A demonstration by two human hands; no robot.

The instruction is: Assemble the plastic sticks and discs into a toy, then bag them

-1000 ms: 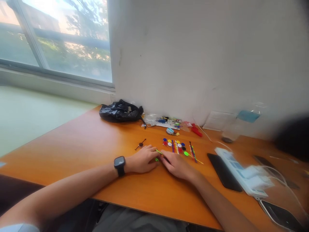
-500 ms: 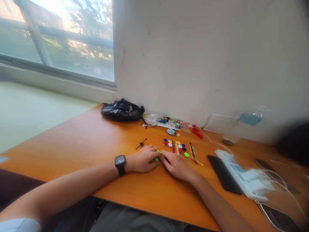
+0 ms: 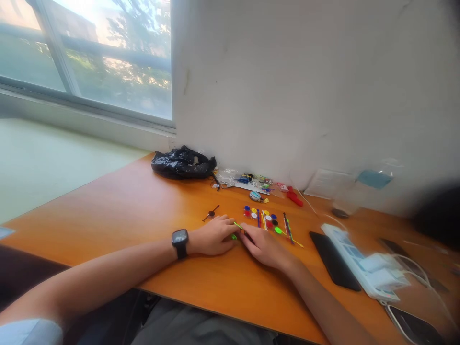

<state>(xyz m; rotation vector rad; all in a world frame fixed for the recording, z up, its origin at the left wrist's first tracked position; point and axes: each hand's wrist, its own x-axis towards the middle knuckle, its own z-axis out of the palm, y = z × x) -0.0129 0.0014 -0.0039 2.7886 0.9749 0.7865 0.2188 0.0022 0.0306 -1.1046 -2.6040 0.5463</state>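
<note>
My left hand, with a black watch on its wrist, is closed over a small bright-green plastic piece whose edge shows under the fingers. Beside it my right hand is closed too, its fingers meeting the left ones. A thin green plastic arrow sticks up between the two hands, pinched by both; its lower part is hidden. Left of them lies a dark arrow spinner with a round disc. Just beyond my right hand are rows of coloured discs and several thin plastic arrows.
A black plastic bag sits at the back, near clear packaging, a round tin-like item and a red object. On the right lie a black phone and a white power strip with chargers and cables.
Both hands keep nearly the same pose around the green piece. The whole view has shifted very slightly; nothing on the table has visibly moved.
</note>
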